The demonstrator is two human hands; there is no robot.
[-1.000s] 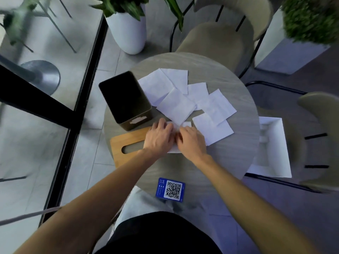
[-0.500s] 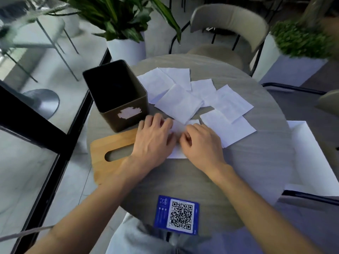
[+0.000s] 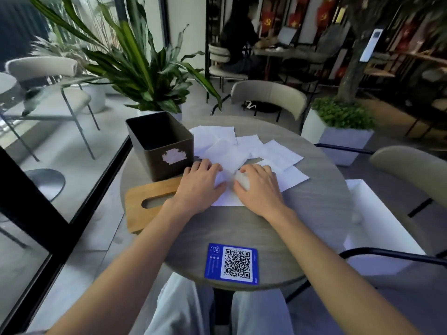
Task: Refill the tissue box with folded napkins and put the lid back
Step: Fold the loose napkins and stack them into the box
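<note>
A dark, open tissue box (image 3: 160,145) stands at the table's left, its inside in shadow. Its wooden lid (image 3: 145,203) with an oval slot lies flat in front of it, overhanging the table edge. Several white napkins (image 3: 278,153) are spread unfolded behind my hands. My left hand (image 3: 199,186) and my right hand (image 3: 258,187) press side by side on one white napkin (image 3: 227,198) lying flat on the table, fingers bent over its fold. My left wrist rests over the lid's right end.
A round grey table (image 3: 314,213) holds everything. A blue QR-code card (image 3: 232,263) lies at its near edge. A white open carton (image 3: 377,228) sits on the chair to the right. A potted plant (image 3: 135,68), chairs and a seated person are behind.
The camera has tilted up, showing more of the room. Both hands stay pressed on the same napkin, working its fold; box, lid and loose napkins have not moved.
</note>
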